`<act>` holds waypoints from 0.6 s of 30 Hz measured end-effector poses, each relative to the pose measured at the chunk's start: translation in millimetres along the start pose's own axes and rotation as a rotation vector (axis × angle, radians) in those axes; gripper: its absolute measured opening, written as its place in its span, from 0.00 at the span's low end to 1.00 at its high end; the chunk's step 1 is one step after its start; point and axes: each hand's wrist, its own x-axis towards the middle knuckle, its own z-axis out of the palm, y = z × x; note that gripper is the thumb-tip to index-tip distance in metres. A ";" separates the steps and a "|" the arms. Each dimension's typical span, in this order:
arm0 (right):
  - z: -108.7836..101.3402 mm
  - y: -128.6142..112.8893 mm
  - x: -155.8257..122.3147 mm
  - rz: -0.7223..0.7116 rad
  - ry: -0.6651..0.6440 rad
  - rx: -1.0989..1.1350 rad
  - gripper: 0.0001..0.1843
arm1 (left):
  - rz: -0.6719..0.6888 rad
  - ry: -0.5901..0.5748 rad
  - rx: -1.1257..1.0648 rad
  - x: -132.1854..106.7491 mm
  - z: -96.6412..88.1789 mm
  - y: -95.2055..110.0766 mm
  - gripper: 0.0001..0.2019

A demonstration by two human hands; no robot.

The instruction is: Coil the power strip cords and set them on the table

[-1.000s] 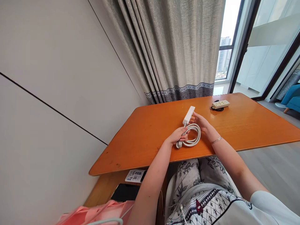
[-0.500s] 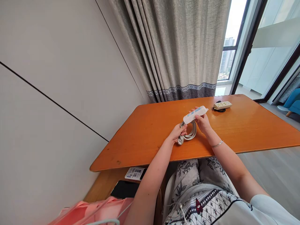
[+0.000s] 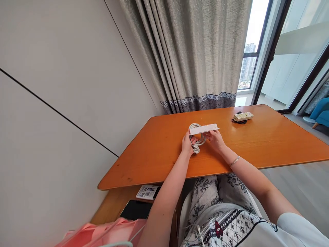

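A white power strip (image 3: 204, 129) is held between my two hands above the wooden table, its narrow side turned toward me so the sockets are out of sight. My left hand (image 3: 188, 143) grips its left end, where the cord comes out. The coiled white cord (image 3: 202, 140) loops behind and below the strip. Its plug (image 3: 196, 149) hangs beside my left fingers. My right hand (image 3: 215, 140) is closed on the strip's right end, thumb at the near side; some fingers are hidden beneath it.
A cream power strip (image 3: 243, 116) with a black cord lies at the right rear of the orange-brown table (image 3: 154, 154). Under the table's left side are a black phone-like slab (image 3: 136, 209), a printed white item (image 3: 146, 192) and a pink bag (image 3: 108, 235). A curtain (image 3: 205, 51) hangs behind.
Both hands have shifted slightly left with the white power strip. It has been tilted from showing its socket face to showing its side, and now lies more level.
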 end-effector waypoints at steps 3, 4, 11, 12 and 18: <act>-3.2 4.7 2.3 0.046 0.085 0.052 0.27 | 0.104 0.006 0.080 0.4 -0.7 -5.7 0.19; -4.8 6.3 3.5 0.077 0.133 0.051 0.26 | 0.135 0.005 0.108 0.5 -1.0 -7.8 0.19; -12.5 5.9 6.9 0.393 0.240 0.006 0.12 | 0.187 -0.020 0.218 -3.1 -4.5 -12.9 0.19; -12.2 4.2 6.1 0.404 0.208 0.021 0.12 | 0.183 -0.018 0.212 -3.9 -4.7 -12.5 0.18; -9.1 -1.0 1.9 0.568 -0.159 0.162 0.26 | 0.162 0.033 0.155 -3.2 -5.2 -9.1 0.18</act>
